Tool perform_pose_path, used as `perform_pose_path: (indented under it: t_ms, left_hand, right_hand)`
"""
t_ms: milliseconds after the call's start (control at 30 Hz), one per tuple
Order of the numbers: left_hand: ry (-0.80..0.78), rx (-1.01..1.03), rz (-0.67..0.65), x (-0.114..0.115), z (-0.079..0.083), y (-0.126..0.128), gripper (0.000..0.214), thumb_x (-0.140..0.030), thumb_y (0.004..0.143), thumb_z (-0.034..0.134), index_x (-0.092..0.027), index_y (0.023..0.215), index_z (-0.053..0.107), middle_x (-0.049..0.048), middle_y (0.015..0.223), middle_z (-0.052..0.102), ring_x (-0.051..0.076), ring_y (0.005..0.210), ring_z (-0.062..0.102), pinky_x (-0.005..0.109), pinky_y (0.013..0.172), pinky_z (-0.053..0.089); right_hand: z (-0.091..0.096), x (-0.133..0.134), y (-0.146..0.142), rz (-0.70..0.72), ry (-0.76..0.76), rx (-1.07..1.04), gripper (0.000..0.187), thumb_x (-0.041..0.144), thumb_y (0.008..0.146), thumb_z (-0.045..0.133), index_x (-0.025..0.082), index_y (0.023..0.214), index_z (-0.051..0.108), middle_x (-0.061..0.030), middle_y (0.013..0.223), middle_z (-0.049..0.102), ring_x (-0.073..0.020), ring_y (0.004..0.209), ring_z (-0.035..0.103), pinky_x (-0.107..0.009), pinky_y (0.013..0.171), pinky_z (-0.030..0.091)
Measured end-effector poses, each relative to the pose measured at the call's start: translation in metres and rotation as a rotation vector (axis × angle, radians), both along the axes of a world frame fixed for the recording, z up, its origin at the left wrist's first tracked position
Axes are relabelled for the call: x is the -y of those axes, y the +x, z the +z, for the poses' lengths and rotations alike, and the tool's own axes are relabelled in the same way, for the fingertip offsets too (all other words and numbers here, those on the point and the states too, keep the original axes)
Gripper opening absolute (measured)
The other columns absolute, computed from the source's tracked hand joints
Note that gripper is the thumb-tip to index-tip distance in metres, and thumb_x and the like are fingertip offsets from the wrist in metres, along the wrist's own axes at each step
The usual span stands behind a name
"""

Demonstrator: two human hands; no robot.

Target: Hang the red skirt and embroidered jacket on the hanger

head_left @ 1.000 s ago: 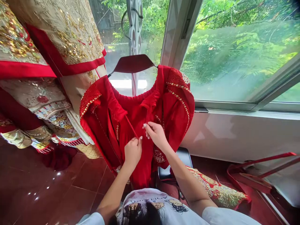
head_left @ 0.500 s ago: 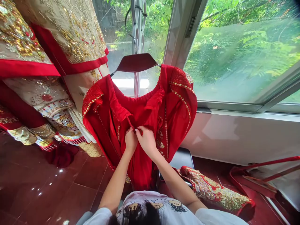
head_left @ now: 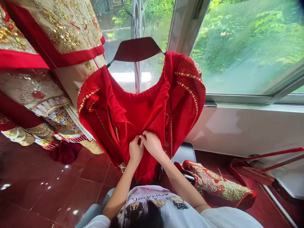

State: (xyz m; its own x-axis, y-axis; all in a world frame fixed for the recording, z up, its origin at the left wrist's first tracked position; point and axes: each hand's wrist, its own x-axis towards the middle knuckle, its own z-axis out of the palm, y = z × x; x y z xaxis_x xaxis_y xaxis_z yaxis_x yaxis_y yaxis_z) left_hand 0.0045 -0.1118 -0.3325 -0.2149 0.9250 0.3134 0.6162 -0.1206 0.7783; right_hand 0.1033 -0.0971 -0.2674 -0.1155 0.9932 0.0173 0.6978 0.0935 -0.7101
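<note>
A red garment [head_left: 144, 110] with gold-beaded shoulders and trim hangs in front of me on a dark clip hanger [head_left: 136, 49], its wide gathered waist or neck edge spread between the two clips. My left hand [head_left: 136, 150] is closed on the red cloth at the front middle. Beside it, nearly touching, my right hand [head_left: 153, 144] pinches the cloth at the same spot, fingertips together. Whatever fine detail lies between the fingertips is too small to make out. Below the hands the fabric falls in folds toward my lap.
Embroidered cream and red garments [head_left: 71, 28] hang on the left. Behind the hanger stands a metal rack post [head_left: 137, 72] before a window [head_left: 237, 50]. To the right are a black stool [head_left: 186, 153], a gold-patterned red cloth [head_left: 220, 186] and a red-framed item [head_left: 258, 172].
Both hands have moved slightly down and to the right along the garment's front, still pinching together. The upper front opening lies wider apart, and the view has tilted a little downward.
</note>
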Motion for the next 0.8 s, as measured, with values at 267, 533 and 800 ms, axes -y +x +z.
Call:
perform_pose_path:
  t_ms: [267,533,800]
  left_hand:
    - [0.031,-0.047,0.013,0.007,-0.006,0.000,0.027,-0.032,0.088,0.043,-0.015,0.079,0.062,0.0079,0.076,0.068,0.015,0.063,0.057,0.022,0.059,0.036]
    - [-0.015,-0.217,0.042,0.005,-0.003,0.009,0.021,-0.022,0.085,0.045,-0.018,0.069,0.058,0.0060,0.062,0.063,0.017,0.059,0.059,0.024,0.057,0.033]
    - [-0.055,-0.478,0.162,0.010,0.056,0.010,0.031,-0.042,0.080,0.059,-0.016,0.097,0.065,0.0098,0.081,0.070,0.024,0.073,0.066,0.026,0.058,0.034]
  right_hand:
    - [-0.006,0.000,0.005,0.143,-0.374,-0.792,0.018,0.030,0.070,0.056,0.016,0.058,0.055,0.0073,0.044,0.036,-0.0053,0.040,0.025,-0.022,0.041,0.020]
    - [0.040,0.004,0.005,0.011,-0.364,-1.279,0.020,0.030,0.057,0.068,0.012,0.057,0.059,0.0090,0.041,0.034,-0.0004,0.036,0.019,-0.020,0.036,0.009]
    - [0.056,0.014,0.008,0.061,-0.181,-1.200,0.026,0.036,0.065,0.068,0.013,0.056,0.061,0.0073,0.042,0.036,-0.0018,0.038,0.021,-0.022,0.039,0.008]
